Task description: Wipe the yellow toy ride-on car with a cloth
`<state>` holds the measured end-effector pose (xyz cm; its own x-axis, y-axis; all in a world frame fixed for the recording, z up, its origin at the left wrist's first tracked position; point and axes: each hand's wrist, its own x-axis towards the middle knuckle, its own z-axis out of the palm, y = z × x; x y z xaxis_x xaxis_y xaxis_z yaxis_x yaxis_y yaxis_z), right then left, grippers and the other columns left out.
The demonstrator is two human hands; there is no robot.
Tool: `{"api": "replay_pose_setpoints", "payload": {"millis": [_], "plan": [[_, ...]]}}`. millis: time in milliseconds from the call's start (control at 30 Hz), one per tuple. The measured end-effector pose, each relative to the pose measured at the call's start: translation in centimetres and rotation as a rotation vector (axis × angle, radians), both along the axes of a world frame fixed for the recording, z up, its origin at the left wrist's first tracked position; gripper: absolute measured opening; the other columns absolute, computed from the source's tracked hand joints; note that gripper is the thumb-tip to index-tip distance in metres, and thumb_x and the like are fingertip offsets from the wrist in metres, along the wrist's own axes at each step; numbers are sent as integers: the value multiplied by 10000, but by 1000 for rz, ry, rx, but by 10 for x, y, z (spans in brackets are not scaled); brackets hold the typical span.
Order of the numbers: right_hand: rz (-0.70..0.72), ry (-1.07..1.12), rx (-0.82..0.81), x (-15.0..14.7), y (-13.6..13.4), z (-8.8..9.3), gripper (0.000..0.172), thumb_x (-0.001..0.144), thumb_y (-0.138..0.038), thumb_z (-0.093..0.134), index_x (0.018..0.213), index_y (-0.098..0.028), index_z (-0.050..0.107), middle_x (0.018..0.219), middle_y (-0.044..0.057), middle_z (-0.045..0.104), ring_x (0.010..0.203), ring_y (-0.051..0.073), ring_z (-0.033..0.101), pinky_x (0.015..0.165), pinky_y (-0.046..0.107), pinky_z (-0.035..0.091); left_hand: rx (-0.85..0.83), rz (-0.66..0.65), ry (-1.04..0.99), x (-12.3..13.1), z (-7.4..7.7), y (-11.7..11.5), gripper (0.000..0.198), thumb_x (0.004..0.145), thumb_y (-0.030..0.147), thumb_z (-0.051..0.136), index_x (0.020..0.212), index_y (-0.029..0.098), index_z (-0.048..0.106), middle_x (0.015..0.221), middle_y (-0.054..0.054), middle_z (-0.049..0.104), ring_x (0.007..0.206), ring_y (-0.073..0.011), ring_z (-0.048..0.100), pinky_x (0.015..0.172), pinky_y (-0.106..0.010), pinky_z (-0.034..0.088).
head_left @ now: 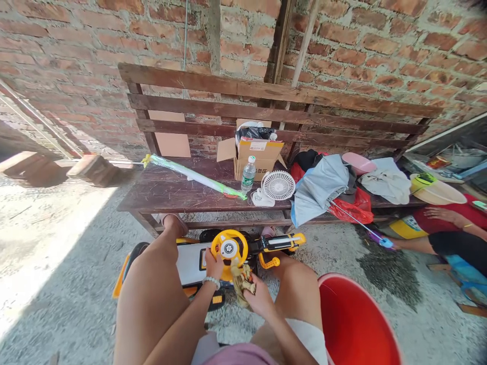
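Note:
My left hand point(213, 264), with a white bead bracelet at the wrist, rests on the rim of a yellow toy steering wheel point(229, 248). The wheel belongs to a yellow, black and white ride-on toy car point(194, 263) standing between my knees. My right hand point(259, 299) grips a crumpled tan rag point(241, 285) and presses it against the lower edge of the wheel. Part of the car's body is hidden behind my legs and hands.
A red plastic tub point(353, 322) stands right of my knee. Ahead, a dark wooden bench point(171, 195) holds a cardboard box point(251, 159), a small white fan point(278, 185) and a grey umbrella point(317, 187). A seated person's hand point(443, 215) is at right, before a brick wall point(361, 40).

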<state>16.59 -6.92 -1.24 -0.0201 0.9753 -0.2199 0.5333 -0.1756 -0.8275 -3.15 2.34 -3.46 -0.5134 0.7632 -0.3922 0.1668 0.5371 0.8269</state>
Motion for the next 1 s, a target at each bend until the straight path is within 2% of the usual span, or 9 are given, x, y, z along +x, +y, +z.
{"api": "replay_pose_setpoints", "payload": {"millis": [100, 200, 333, 433, 533, 633, 733, 800, 1000], "plan": [[77, 28, -117, 0, -15, 4, 455, 715, -191, 652, 1134, -297, 792, 1052, 43, 858, 1013, 285, 806, 937, 370, 615, -54, 6, -37, -4, -2, 12, 312, 970, 238, 568, 1276, 208, 620, 1328, -167, 753, 1356, -297, 693, 1132, -429, 572], [29, 3, -145, 4, -17, 7, 473, 721, -202, 663, 1169, -286, 792, 1060, 50, 855, 1020, 288, 801, 957, 383, 614, -123, 13, -79, -10, -6, 20, 188, 1004, 261, 536, 1157, 221, 636, 1133, -130, 788, 1190, -277, 755, 1008, -414, 626], [-102, 41, 38, 6, 9, 16, 629, 785, -250, 643, 1409, -257, 718, 1287, 104, 803, 1177, 301, 763, 1091, 460, 590, -208, 27, -141, -9, -7, 14, 170, 1039, 340, 546, 1110, 202, 614, 1050, -142, 760, 1052, -278, 765, 855, -392, 655], [-93, -67, 231, 2, 47, 38, 718, 830, -230, 627, 1546, -288, 638, 1470, 109, 695, 1341, 306, 681, 1174, 488, 544, -238, 37, -218, -3, -4, 4, 265, 1057, 431, 540, 1162, 194, 593, 1060, -151, 749, 960, -268, 768, 729, -364, 661], [41, -325, 322, -12, 94, 68, 811, 835, -164, 657, 1634, -268, 568, 1647, 146, 540, 1495, 357, 542, 1238, 507, 471, -246, 45, -283, 1, 0, -1, 331, 1046, 492, 566, 1215, 208, 578, 1121, -152, 750, 970, -268, 774, 714, -364, 669], [276, -560, 281, -36, 141, 92, 834, 874, -162, 695, 1676, -313, 522, 1686, 148, 503, 1467, 369, 530, 1206, 501, 465, -255, 54, -318, 2, 5, 1, 378, 1014, 543, 611, 1229, 234, 574, 1184, -157, 744, 1029, -287, 777, 741, -381, 678], [597, -656, 188, -60, 171, 98, 745, 923, -183, 691, 1626, -399, 570, 1716, 82, 489, 1491, 342, 501, 1181, 471, 461, -276, 68, -333, 2, 7, 4, 385, 1005, 534, 610, 1250, 240, 573, 1225, -177, 722, 1066, -309, 765, 747, -400, 682], [667, -683, 100, -68, 181, 94, 696, 952, -196, 672, 1611, -400, 582, 1721, 72, 488, 1493, 332, 504, 1170, 459, 462, -287, 72, -350, 1, 7, 4, 356, 1024, 490, 567, 1264, 227, 571, 1212, -183, 713, 1022, -303, 764, 736, -407, 683], [304, -684, -166, -41, 156, 73, 670, 1010, -304, 640, 1668, -281, 517, 1542, 175, 620, 1311, 328, 672, 1074, 400, 518, -297, 113, -404, 4, 5, -1, 410, 1011, 464, 599, 1341, 225, 555, 1128, -130, 716, 923, -265, 759, 747, -402, 688]]}}
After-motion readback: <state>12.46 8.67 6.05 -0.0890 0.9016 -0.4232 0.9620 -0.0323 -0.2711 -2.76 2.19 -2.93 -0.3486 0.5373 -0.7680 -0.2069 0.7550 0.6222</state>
